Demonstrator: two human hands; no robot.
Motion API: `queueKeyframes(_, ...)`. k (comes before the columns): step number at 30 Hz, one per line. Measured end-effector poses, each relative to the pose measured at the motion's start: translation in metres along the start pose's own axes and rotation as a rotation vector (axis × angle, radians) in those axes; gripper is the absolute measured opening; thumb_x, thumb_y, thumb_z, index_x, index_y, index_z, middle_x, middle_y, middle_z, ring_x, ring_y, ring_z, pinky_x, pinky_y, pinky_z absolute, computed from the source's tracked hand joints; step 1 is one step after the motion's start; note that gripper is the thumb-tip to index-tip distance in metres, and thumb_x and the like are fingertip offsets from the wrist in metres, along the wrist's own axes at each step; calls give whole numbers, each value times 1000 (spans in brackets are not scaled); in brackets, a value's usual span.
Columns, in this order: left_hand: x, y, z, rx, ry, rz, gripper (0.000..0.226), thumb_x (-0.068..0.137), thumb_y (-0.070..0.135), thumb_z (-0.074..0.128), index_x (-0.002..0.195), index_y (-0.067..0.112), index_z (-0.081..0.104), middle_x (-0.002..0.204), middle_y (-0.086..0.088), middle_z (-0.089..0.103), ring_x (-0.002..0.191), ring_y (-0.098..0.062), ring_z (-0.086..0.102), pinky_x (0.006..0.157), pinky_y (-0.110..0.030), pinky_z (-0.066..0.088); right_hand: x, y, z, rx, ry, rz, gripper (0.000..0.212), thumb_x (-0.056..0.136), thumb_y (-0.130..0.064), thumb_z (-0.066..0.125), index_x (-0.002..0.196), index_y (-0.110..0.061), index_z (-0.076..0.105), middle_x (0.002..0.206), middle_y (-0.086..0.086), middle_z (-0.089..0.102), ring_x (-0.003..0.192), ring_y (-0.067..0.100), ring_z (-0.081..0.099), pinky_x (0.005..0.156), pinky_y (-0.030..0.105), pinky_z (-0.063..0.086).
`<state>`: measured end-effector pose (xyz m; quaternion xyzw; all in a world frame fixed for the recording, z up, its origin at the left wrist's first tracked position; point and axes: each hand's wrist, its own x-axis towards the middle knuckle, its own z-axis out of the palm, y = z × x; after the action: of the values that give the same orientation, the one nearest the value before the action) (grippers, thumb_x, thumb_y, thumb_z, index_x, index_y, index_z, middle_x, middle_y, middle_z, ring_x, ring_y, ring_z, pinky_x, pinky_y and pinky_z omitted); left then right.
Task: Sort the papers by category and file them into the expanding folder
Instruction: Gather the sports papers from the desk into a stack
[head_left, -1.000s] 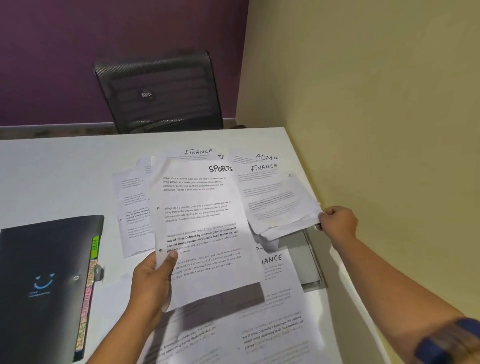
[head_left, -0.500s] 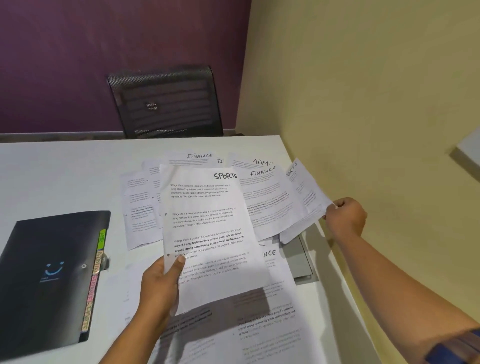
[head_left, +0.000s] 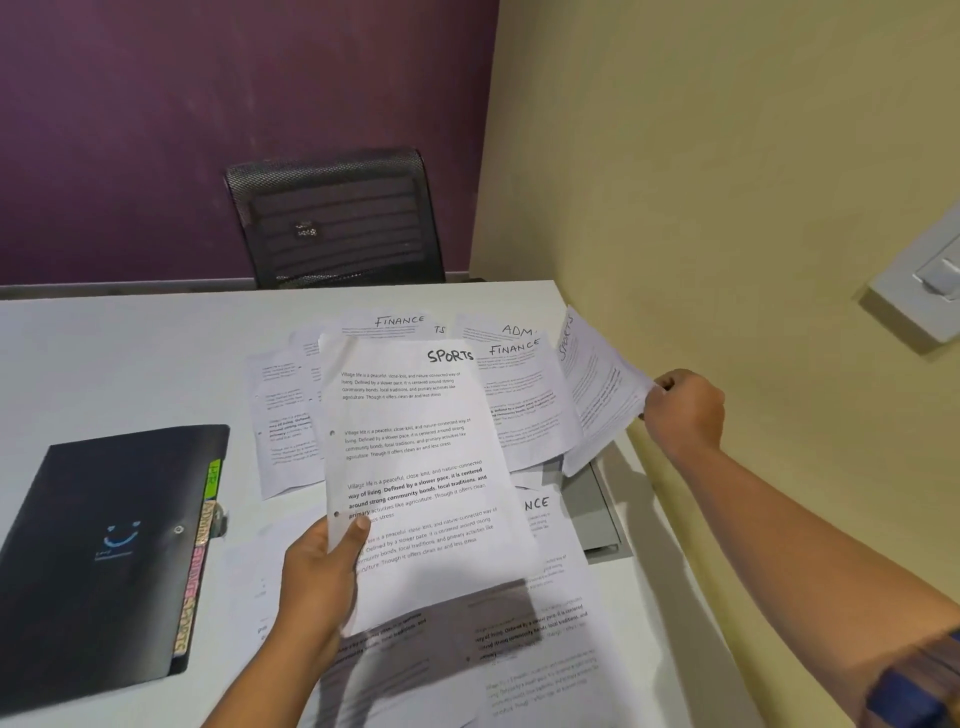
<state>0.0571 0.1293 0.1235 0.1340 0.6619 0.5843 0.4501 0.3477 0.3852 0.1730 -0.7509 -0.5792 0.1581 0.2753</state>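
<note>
Head view: left hand (head_left: 317, 582) grips SPORTS sheet (head_left: 415, 467) at its near left edge, thumb on top; long axis runs away from the person, heading at far end. Right hand (head_left: 685, 410) pinches second sheet (head_left: 597, 384) by its right edge, tilted above the pile. Expanding folder (head_left: 104, 561) lies closed at left on table (head_left: 130, 364).

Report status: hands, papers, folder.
Left hand grips SPORTS sheet. Right hand pinches second SPORTS sheet, tilted up. Expanding folder closed. Loose papers cover table.
</note>
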Motion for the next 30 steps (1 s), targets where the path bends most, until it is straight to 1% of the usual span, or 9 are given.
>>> queueKeyframes(7,-7,4,-13,-53,23,-12,15,94,9,61,96,22,69,94,6,74,92,-13,68,76,-23,48,-20,-2,-54,209,230,-46,15,83,-9,57,87,-7,72,75,8,68,70,28,64,68,28,47)
queueKeyframes(10,-10,6,-17,-64,32,-14,16,94,8,61,97,22,69,96,5,74,91,-13,69,75,-23,49,-44,-5,-80,455,270,18,11,87,-12,62,92,-8,71,70,4,66,53,16,67,66,35,58)
queueKeyframes(11,-10,6,-18,-61,33,-16,16,94,8,62,98,22,69,97,4,74,92,-13,69,76,-23,49,-55,-6,-88,579,255,59,9,88,-11,63,94,-8,70,71,3,66,47,8,65,62,31,60)
queueKeyframes(14,-9,5,-21,-60,39,-28,15,93,8,63,102,19,70,103,-2,75,97,-19,70,84,-28,50,-94,-9,-100,852,131,183,5,92,-8,64,97,-8,66,80,5,65,46,-1,61,51,11,53)
queueKeyframes(18,-7,6,-20,-72,33,-38,18,91,6,65,104,16,71,107,-7,75,102,-25,70,96,-39,51,-154,-8,-85,919,-108,292,4,93,-7,64,96,-9,65,71,-1,69,51,7,57,45,13,51)
queueKeyframes(22,-15,15,-17,-92,2,-40,20,89,1,66,106,10,71,102,-8,77,96,-27,73,93,-46,53,-197,-2,-57,829,-266,350,7,90,-2,66,85,-7,65,53,-4,67,39,6,54,39,20,50)
queueKeyframes(25,-24,24,-11,-44,-54,-38,16,87,2,69,100,9,73,97,-11,77,90,-30,74,86,-48,57,-211,4,-41,649,-530,354,9,86,-2,71,94,0,68,58,1,65,51,15,58,53,27,49)
queueKeyframes(28,-30,31,-7,-14,-93,-71,10,88,0,63,94,1,71,94,-25,73,82,-36,69,82,-54,55,-209,-5,-38,629,-730,333,17,89,-9,70,105,-8,62,59,-7,60,41,2,53,45,16,41)
queueKeyframes(30,-35,35,-3,-4,-118,-78,12,86,-1,62,96,-3,68,97,-28,71,83,-37,67,84,-59,54,-200,-15,-39,660,-797,317,7,95,-16,65,93,-12,60,49,-11,57,33,-1,46,37,13,34)
